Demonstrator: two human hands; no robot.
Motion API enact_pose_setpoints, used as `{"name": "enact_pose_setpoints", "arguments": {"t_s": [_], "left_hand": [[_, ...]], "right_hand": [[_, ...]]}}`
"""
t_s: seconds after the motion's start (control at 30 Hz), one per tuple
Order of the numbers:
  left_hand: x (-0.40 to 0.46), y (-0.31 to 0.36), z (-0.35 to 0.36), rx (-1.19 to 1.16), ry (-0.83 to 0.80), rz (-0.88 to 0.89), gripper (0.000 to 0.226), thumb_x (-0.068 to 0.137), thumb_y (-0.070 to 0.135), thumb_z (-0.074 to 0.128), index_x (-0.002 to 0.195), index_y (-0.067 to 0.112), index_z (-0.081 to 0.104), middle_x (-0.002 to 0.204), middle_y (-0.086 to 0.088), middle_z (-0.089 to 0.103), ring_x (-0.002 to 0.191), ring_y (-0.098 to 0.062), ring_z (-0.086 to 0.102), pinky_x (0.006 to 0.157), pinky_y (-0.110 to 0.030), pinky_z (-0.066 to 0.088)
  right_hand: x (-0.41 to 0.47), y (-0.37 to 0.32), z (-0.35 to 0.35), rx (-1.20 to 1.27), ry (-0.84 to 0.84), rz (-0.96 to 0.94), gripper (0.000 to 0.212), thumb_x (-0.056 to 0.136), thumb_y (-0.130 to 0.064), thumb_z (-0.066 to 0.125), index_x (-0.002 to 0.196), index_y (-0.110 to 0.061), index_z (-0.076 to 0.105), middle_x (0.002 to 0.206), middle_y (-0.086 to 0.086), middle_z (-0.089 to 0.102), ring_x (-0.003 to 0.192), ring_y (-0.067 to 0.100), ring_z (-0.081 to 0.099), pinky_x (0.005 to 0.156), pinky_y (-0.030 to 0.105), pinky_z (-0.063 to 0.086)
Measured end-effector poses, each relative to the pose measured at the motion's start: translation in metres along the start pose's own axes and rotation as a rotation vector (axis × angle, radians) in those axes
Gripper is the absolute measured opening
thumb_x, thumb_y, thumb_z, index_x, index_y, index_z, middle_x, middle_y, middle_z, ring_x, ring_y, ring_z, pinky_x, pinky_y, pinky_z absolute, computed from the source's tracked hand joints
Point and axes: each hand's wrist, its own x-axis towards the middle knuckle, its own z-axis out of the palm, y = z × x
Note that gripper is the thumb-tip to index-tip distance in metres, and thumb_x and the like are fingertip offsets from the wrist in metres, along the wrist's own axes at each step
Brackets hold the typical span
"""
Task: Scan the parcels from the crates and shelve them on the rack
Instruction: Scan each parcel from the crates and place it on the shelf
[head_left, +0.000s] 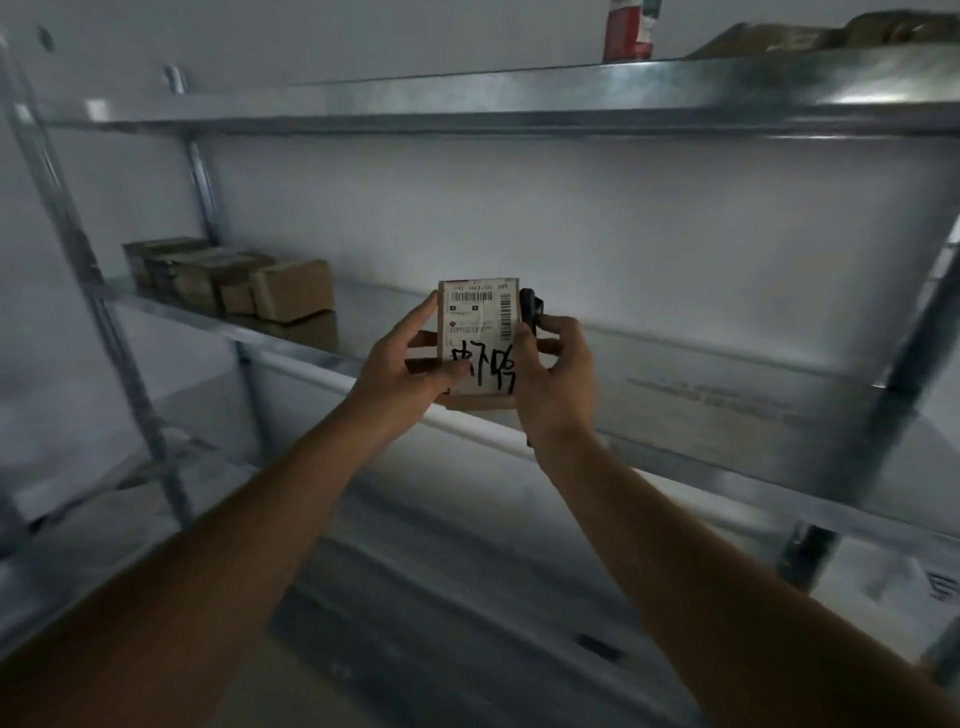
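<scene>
While the metal rack (571, 98) fills the view, a cluster of brown boxes (234, 283) sits at the left end of its middle shelf (727, 395). Both arms reach forward to a small cardboard parcel (478, 332), held upright in front of that shelf's front edge, label facing the camera. The left hand (410, 371) grips its left side, thumb across the lower label. The right hand (553, 374) clasps the right edge along with a dark object, possibly a scanner (531, 309).
</scene>
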Motion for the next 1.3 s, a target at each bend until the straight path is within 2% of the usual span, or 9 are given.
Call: {"name": "enact_pose_setpoints", "arguments": {"t_s": [0.17,0.4,0.57,0.73,0.87,1.07,1.13,1.2,1.3], "left_hand": [[0.072,-0.044,-0.039,-0.021,0.078,-0.016,0.082,0.092,0.007,0.079,0.158,0.040,0.043,0.120,0.006,0.070,0.100,-0.004,0.074,0.082,-0.025,0.062],[0.149,-0.101,-0.102,-0.015,0.094,-0.077,0.075,0.095,0.004,0.074,0.156,0.038,0.045,0.122,-0.001,0.073,0.109,-0.014,0.073,0.082,-0.023,0.061],[0.201,-0.144,-0.154,0.020,0.015,-0.115,0.070,0.100,0.010,0.068,0.158,0.038,0.041,0.127,0.000,0.071,0.115,-0.016,0.069,0.092,-0.034,0.061],[0.260,-0.182,-0.212,0.065,-0.097,-0.150,0.067,0.100,0.010,0.068,0.156,0.038,0.044,0.117,0.007,0.071,0.102,-0.007,0.069,0.064,-0.011,0.055],[0.301,-0.204,-0.252,0.083,-0.216,-0.194,0.065,0.101,0.010,0.065,0.157,0.035,0.045,0.121,0.003,0.073,0.105,-0.011,0.070,0.075,-0.024,0.056],[0.346,-0.220,-0.280,0.107,-0.355,-0.217,0.060,0.103,0.006,0.059,0.155,0.033,0.046,0.123,0.005,0.069,0.095,-0.006,0.065,0.047,-0.008,0.047],[0.356,-0.223,-0.281,0.119,-0.390,-0.233,0.063,0.104,0.006,0.057,0.159,0.031,0.041,0.139,0.001,0.063,0.103,-0.008,0.065,0.053,-0.009,0.050],[0.363,-0.226,-0.278,0.141,-0.408,-0.241,0.066,0.103,0.004,0.056,0.161,0.030,0.039,0.155,-0.003,0.051,0.123,-0.017,0.061,0.069,-0.017,0.055],[0.370,-0.228,-0.270,0.183,-0.405,-0.244,0.066,0.101,0.001,0.054,0.161,0.026,0.039,0.155,-0.005,0.048,0.129,-0.023,0.056,0.073,-0.021,0.054]], "right_hand": [[0.058,0.022,0.086,-0.002,-0.056,0.041,0.014,0.104,-0.041,0.063,0.113,-0.032,0.059,0.120,0.012,0.066,0.100,0.025,0.071,0.081,0.045,0.065],[0.103,0.046,0.189,-0.050,-0.140,0.101,0.025,0.105,-0.041,0.061,0.124,-0.025,0.060,0.121,0.015,0.066,0.099,0.025,0.072,0.082,0.046,0.066],[0.122,0.059,0.258,-0.119,-0.159,0.116,0.025,0.104,-0.044,0.060,0.122,-0.027,0.057,0.120,0.016,0.066,0.097,0.026,0.072,0.074,0.041,0.065],[0.138,0.072,0.333,-0.181,-0.100,0.172,0.018,0.105,-0.045,0.059,0.113,-0.029,0.055,0.116,0.013,0.067,0.081,0.021,0.069,0.037,0.018,0.042],[0.143,0.079,0.387,-0.225,-0.023,0.222,0.017,0.106,-0.039,0.061,0.112,-0.025,0.055,0.105,0.006,0.070,0.070,0.011,0.062,0.032,0.012,0.036],[0.153,0.084,0.430,-0.348,0.055,0.294,0.017,0.106,-0.037,0.062,0.114,-0.025,0.054,0.103,0.000,0.070,0.073,0.010,0.062,0.037,0.013,0.038],[0.159,0.087,0.435,-0.387,0.075,0.302,0.016,0.105,-0.034,0.063,0.113,-0.024,0.054,0.099,-0.003,0.067,0.073,0.009,0.060,0.034,0.011,0.035],[0.164,0.090,0.436,-0.431,0.089,0.319,0.015,0.104,-0.033,0.064,0.110,-0.024,0.054,0.098,-0.004,0.065,0.074,0.009,0.059,0.033,0.012,0.035],[0.170,0.096,0.434,-0.526,0.089,0.335,0.018,0.102,-0.038,0.066,0.108,-0.026,0.054,0.099,-0.003,0.065,0.078,0.010,0.061,0.048,0.022,0.042]]}}
